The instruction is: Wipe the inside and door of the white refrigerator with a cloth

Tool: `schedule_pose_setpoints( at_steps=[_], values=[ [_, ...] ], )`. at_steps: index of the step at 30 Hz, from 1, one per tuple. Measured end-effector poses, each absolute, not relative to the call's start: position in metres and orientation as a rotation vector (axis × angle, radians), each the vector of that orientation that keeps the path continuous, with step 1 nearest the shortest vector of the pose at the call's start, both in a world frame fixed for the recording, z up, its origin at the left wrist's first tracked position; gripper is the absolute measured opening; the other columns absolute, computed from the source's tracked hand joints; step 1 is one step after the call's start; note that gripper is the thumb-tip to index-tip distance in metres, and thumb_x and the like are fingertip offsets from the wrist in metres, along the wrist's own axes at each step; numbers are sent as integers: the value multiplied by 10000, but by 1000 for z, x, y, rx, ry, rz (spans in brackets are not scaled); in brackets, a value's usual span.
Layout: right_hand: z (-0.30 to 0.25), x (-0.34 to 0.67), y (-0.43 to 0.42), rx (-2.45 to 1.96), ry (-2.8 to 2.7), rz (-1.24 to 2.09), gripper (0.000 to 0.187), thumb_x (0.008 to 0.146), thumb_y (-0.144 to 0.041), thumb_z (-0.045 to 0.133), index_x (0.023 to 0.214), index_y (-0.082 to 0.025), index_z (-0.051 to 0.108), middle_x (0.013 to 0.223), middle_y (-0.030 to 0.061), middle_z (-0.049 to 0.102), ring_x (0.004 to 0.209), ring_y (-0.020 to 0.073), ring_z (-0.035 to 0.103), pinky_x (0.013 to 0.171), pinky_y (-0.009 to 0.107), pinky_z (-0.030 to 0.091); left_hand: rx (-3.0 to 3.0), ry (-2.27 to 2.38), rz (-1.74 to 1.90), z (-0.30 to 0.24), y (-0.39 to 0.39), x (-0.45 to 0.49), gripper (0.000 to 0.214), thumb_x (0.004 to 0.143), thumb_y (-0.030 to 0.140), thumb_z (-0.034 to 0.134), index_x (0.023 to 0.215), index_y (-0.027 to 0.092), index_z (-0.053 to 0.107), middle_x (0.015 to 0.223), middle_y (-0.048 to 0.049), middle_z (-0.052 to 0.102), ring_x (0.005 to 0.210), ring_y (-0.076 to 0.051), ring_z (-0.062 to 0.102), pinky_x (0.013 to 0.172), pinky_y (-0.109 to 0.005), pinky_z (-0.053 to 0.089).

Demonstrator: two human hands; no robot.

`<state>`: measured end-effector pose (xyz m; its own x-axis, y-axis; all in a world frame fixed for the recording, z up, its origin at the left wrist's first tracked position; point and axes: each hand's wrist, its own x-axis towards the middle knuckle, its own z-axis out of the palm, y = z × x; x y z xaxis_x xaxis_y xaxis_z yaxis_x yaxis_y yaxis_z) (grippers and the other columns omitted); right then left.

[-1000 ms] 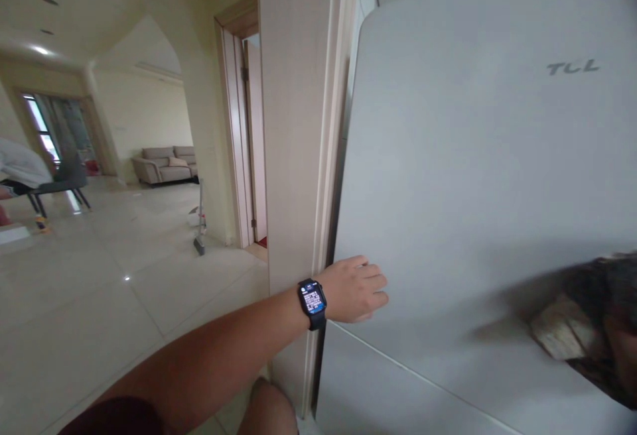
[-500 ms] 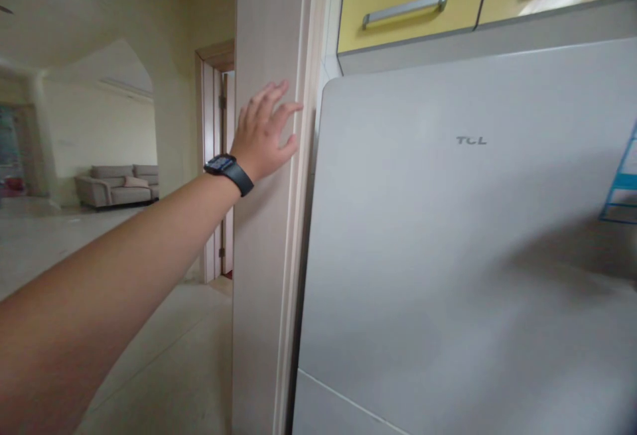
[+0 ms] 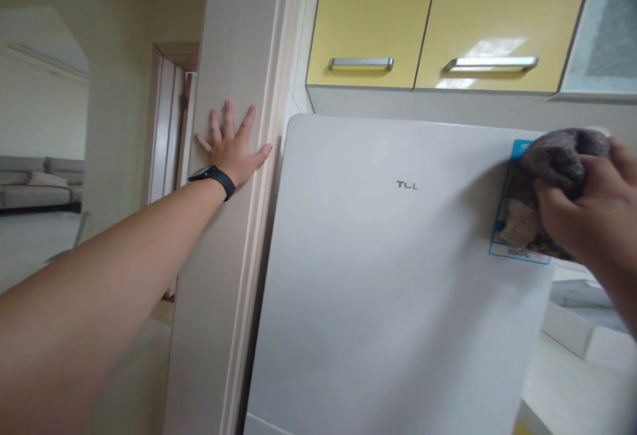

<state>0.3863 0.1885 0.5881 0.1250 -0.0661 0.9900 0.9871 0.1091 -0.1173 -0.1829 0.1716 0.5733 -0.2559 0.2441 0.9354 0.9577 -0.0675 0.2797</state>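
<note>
My left hand (image 3: 233,151), with a black watch (image 3: 213,176) on its wrist, lies flat with spread fingers against the pale wooden door frame (image 3: 219,276). At the right, my right hand (image 3: 594,199) grips a bunched grey-brown cloth (image 3: 560,156). It is up by the top right of the white refrigerator (image 3: 378,276), over a blue-edged printed sticker (image 3: 517,223). The hand and cloth cover part of that sticker. Whether the cloth presses on the surface I cannot tell.
Yellow cabinets (image 3: 371,17) with metal handles hang just above the refrigerator. To the left, past the door frame, a grey sofa (image 3: 42,183) stands in another room. A white counter (image 3: 582,382) shows at the lower right.
My left hand has come to rest flat on the door frame, fingers spread. My right hand with the cloth has entered at the right. The view has turned right and upward.
</note>
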Motion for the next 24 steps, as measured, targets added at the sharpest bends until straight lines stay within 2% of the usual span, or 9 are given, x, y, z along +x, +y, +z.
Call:
schedule_pose_setpoints(
  at_steps=[3,6,9,12,14,18,21,24],
  values=[
    [607,375,208,-1081,-1163,-1009,594,838,-498,671,1371,-240,632,1551,165,494,1411,294,471,874,534,327,-1337,-1538,-1365,576,170,-185,876,843,666,555,1604,480,162,1743,27,-9,1591,-414,-35,1181,-812,-1],
    [624,337,213,-1097,-1148,-1053,548,821,-554,685,1281,-256,683,1542,142,506,1343,306,513,876,505,345,-1346,-1551,-1360,578,168,-185,864,857,653,546,1607,469,159,1744,21,-14,1591,-413,-40,1186,-798,-12],
    [642,282,201,-1053,-1256,-1211,520,886,-575,620,1295,-256,662,1585,104,457,1329,290,485,917,470,345,-1341,-1590,-1348,580,166,-183,853,873,626,540,1613,447,154,1746,0,-8,1592,-406,-33,1192,-781,-24],
    [654,225,181,-962,-1394,-1322,482,910,-498,619,1330,-263,633,1627,33,404,1254,282,458,917,418,352,-1321,-1605,-1326,581,166,-183,853,876,617,550,1614,438,161,1747,-26,1,1592,-406,-19,1186,-783,-19],
    [655,188,171,-902,-1535,-1374,484,906,-450,642,1338,-232,628,1640,49,383,1202,292,441,919,408,353,-1312,-1605,-1320,581,166,-183,856,875,615,557,1613,442,158,1747,-25,-1,1592,-402,-18,1187,-780,-11],
    [623,126,159,-707,-1886,-1462,436,898,-382,664,1293,-199,661,1618,96,407,1098,306,470,896,438,385,-1311,-1626,-1309,581,166,-184,837,896,588,531,1616,443,131,1747,-5,-10,1595,-385,-31,1199,-758,-19],
    [577,95,154,-359,-2243,-1568,260,939,-308,601,1158,-235,719,1575,35,478,1022,288,495,814,426,414,-1306,-1627,-1312,580,167,-185,764,932,528,468,1615,447,133,1746,18,-8,1598,-371,-25,1205,-751,-12],
    [553,80,151,-100,-2415,-1662,239,986,-252,514,1071,-248,738,1538,-10,521,1050,276,508,774,400,425,-1308,-1615,-1327,579,166,-185,739,941,494,444,1614,445,144,1745,35,-7,1599,-366,-28,1207,-750,-12]
  ],
)
